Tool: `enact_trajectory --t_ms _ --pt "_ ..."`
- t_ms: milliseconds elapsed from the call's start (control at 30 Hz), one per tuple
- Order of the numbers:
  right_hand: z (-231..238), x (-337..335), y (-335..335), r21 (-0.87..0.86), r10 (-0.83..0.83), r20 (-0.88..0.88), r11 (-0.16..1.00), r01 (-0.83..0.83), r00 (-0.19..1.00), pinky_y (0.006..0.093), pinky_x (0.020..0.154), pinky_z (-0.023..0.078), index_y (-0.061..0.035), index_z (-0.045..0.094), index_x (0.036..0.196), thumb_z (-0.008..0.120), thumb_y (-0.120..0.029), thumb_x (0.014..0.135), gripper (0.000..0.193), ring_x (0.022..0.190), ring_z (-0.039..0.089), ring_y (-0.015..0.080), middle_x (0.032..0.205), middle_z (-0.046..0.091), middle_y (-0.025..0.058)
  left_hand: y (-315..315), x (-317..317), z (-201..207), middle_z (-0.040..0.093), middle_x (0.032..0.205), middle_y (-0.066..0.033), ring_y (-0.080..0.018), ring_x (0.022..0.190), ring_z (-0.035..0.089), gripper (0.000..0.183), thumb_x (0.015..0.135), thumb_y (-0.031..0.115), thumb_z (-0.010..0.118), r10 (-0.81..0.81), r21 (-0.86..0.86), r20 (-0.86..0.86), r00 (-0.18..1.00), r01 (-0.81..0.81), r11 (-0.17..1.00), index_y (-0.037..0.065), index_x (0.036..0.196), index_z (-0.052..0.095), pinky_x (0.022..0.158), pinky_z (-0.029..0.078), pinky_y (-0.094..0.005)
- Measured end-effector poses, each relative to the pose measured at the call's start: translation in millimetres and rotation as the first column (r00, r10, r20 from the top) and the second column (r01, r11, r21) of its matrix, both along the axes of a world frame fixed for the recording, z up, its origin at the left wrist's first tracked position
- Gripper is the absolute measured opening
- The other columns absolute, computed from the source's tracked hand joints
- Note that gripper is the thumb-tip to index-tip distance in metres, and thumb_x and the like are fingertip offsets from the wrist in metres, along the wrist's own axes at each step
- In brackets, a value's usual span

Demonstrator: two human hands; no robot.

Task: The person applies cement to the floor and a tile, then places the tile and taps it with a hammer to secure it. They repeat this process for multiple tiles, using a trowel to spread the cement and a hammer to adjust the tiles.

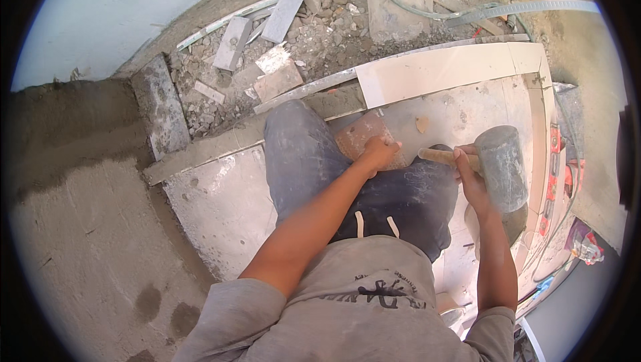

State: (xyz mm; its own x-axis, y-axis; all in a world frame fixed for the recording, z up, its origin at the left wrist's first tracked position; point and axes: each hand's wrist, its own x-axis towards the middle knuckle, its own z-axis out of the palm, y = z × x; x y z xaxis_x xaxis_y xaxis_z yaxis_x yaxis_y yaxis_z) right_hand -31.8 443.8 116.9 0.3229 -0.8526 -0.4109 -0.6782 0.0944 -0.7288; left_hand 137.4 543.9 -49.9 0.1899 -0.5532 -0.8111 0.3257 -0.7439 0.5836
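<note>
My left hand point(382, 153) grips the edge of a reddish-brown tile piece point(357, 133), which lies tilted by my knees. In my right hand point(471, 176) is a rubber mallet; its wooden handle point(441, 156) points left and its thick grey head point(504, 168) sits to the right, above my thigh. A small tan chip point(422, 123) rests on the pale slab beyond my hands. Ahead of it, a long cream tile strip point(454, 71) runs along the slab's far edge, beside a band of wet mortar point(337, 100).
Rubble point(330, 18) fills the bed at the back, with a grey block point(284, 15) and a broken tile point(277, 81) in it. A green hose point(400, 5) crosses the far side. To the right lies a red spirit level point(553, 171). A low concrete edge point(207, 151) runs left.
</note>
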Motion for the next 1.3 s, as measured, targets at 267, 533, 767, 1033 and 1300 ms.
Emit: enact_trajectory --t_ms 267,533,767,1033,1300 --pt "118.0 -104.7 58.0 0.097 -0.305 -0.195 0.94 0.328 0.932 0.0277 0.063 0.055 0.0034 0.063 0.115 0.061 -0.037 0.1 0.043 0.067 0.063 0.014 0.091 0.063 0.0088 -13.5 -0.5 -37.2 0.069 0.084 -0.0116 -0.0213 0.08 0.062 0.03 0.088 0.031 0.073 -0.161 -0.022 0.14 0.977 0.166 0.986 0.001 0.087 0.07 0.074 0.048 -0.0385" --pt "234.2 -156.5 178.2 -0.1 -0.539 -0.218 0.842 0.53 0.814 0.0274 0.049 0.057 0.0003 0.066 0.094 0.073 -0.019 0.092 0.02 0.058 0.067 0.0155 0.074 0.067 0.0107 -21.6 -17.5 -72.8 0.072 0.104 -0.0195 -0.0295 0.096 0.067 0.044 0.089 0.035 0.07 -0.208 -0.228 0.046 0.977 0.213 0.95 -0.006 0.105 0.07 0.084 0.05 -0.0401" --pt "284.7 -165.5 188.6 0.26 -0.386 -0.507 0.784 0.563 0.771 0.0269 0.056 0.055 0.0002 0.071 0.099 0.07 -0.027 0.095 0.027 0.063 0.067 0.0147 0.079 0.071 0.009 -81.0 -28.2 -127.6 0.063 0.076 -0.0174 -0.027 0.074 0.062 0.036 0.083 0.03 0.071 -0.317 -0.477 0.462 0.828 0.533 0.699 -0.004 0.078 0.06 0.071 0.049 -0.0425" --pt "90.7 -98.0 23.2 -0.345 -0.027 -0.047 0.939 0.009 0.999 0.0277 0.047 0.05 0.0048 0.067 0.093 0.062 -0.026 0.096 0.031 0.049 0.059 0.0147 0.075 0.067 0.0125 -88.6 -48.2 -85.3 0.065 0.11 -0.0362 -0.0461 0.106 0.066 0.072 0.086 0.048 0.063 -0.448 -0.153 0.307 0.84 0.508 0.848 -0.016 0.118 0.058 0.094 0.051 -0.0505" --pt "22.4 9.8 1.1 -0.326 -0.056 0.257 0.935 0.141 0.965 0.0293 0.049 0.056 0.0074 0.067 0.098 0.066 -0.022 0.096 0.03 0.056 0.063 0.0164 0.08 0.067 0.0141 -64.6 -11.5 -88.2 0.064 0.121 -0.0216 -0.0326 0.112 0.064 0.066 0.091 0.047 0.071 0.29 0.043 -0.156 0.944 -0.287 0.957 -0.006 0.128 0.058 0.089 0.053 -0.0422"
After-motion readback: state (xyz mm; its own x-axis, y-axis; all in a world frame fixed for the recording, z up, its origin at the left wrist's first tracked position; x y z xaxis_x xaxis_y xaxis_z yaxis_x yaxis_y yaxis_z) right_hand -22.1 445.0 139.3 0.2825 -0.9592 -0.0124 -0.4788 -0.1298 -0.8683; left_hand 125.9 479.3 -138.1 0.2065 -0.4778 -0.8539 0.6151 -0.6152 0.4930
